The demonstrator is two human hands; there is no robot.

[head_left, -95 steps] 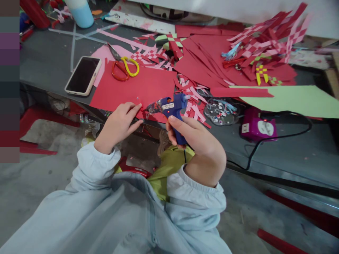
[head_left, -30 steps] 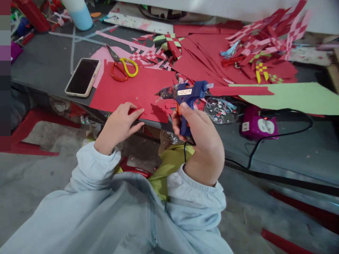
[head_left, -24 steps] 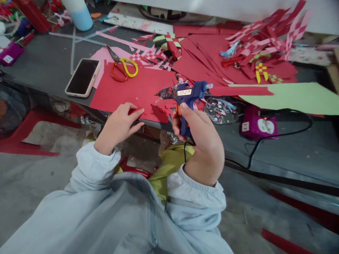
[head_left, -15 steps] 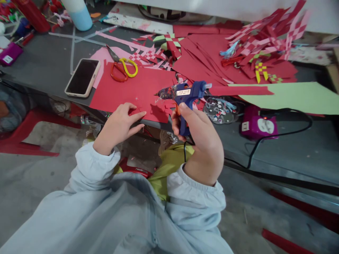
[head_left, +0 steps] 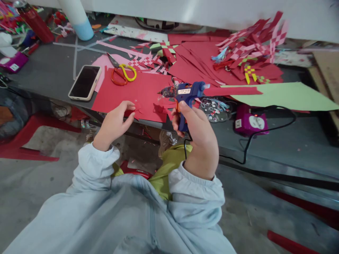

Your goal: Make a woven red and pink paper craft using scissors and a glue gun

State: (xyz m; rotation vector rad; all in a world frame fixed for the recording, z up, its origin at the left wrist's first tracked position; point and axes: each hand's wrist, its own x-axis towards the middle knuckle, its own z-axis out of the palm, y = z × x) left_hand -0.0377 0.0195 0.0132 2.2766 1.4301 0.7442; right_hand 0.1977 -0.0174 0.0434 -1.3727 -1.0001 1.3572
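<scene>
My right hand (head_left: 197, 135) is wrapped round the handle of a blue glue gun (head_left: 185, 94), held upright above the table's near edge with its nozzle pointing left. My left hand (head_left: 115, 121) pinches a small red paper piece (head_left: 136, 106) at the front edge of a large red paper sheet (head_left: 137, 93). The glue gun's nozzle is a short way to the right of that piece, not touching it. A black cord runs from the gun's handle down past my lap.
Scissors (head_left: 122, 72) with yellow and orange handles and a phone (head_left: 85, 82) lie left on the grey table (head_left: 47, 70). Red sheets and woven paper shapes (head_left: 249, 38) pile at the back. A green sheet (head_left: 286, 97), a purple power socket (head_left: 250, 123) and a dish of small beads (head_left: 215, 107) lie right.
The glue gun went from pointing down at the red sheet to upright. My left hand has since lifted a small red piece off the sheet's edge. The view shifted slightly.
</scene>
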